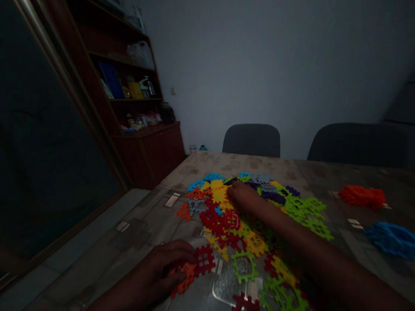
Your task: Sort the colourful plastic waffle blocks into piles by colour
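Note:
My left hand (171,262) rests near the front of the table, its fingers and thumb closed around orange toothed plastic building pieces (185,279). A dark red window-shaped building piece (204,260) lies right beside its fingertips. My right hand (242,196) reaches into the far part of a colourful pile, fingers curled down next to yellow building pieces (220,195); what they grip is hidden. Around it lie purple pieces (274,197), red pieces (212,219) and lime green pieces (295,207). Closer to me are a green square frame piece (244,266) and a yellow window piece (256,243).
On the right of the patterned table (155,213) lie an orange heap of pieces (362,196) and a blue heap (399,241). Two grey chairs (251,140) stand behind the far edge. A wooden cabinet (159,150) with filled shelves is at the back left.

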`<state>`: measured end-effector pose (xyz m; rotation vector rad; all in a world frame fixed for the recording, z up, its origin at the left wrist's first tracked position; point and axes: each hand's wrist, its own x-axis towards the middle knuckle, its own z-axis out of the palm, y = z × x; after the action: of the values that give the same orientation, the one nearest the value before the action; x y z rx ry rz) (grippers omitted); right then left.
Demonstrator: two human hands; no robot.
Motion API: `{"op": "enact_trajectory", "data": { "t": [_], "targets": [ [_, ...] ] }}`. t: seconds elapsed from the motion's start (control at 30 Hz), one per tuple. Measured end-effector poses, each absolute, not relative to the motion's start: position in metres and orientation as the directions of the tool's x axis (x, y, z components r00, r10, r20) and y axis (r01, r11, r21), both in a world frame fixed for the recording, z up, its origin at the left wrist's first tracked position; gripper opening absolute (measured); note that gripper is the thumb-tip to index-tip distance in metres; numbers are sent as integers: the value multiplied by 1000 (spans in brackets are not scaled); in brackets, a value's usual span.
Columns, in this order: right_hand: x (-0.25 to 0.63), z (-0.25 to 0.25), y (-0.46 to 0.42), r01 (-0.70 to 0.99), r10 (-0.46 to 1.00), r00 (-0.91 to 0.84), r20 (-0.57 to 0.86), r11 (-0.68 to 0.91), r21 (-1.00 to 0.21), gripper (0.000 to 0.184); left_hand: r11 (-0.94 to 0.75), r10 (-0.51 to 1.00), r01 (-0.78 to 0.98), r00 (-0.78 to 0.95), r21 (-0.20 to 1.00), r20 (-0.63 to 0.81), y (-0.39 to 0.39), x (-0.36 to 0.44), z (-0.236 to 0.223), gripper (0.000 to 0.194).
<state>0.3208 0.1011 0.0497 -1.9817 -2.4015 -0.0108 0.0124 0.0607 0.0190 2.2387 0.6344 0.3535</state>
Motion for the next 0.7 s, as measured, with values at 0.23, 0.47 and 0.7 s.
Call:
{"op": "enact_trajectory", "data": {
  "t": [0.23,0.47,0.7],
  "targets": [
    [336,47,92,970,969,-245,-32,245,-4,22,-518,624,374,781,769,41,64,8,12,31],
    [344,46,80,963,964,-266,-16,265,-42,15,-512,611,374,791,773,22,64,10,11,23],
    [357,53,78,981,982,-179,55,183,-70,24,-477,541,268,840,837,39,69,9,12,27]
  ]
}}
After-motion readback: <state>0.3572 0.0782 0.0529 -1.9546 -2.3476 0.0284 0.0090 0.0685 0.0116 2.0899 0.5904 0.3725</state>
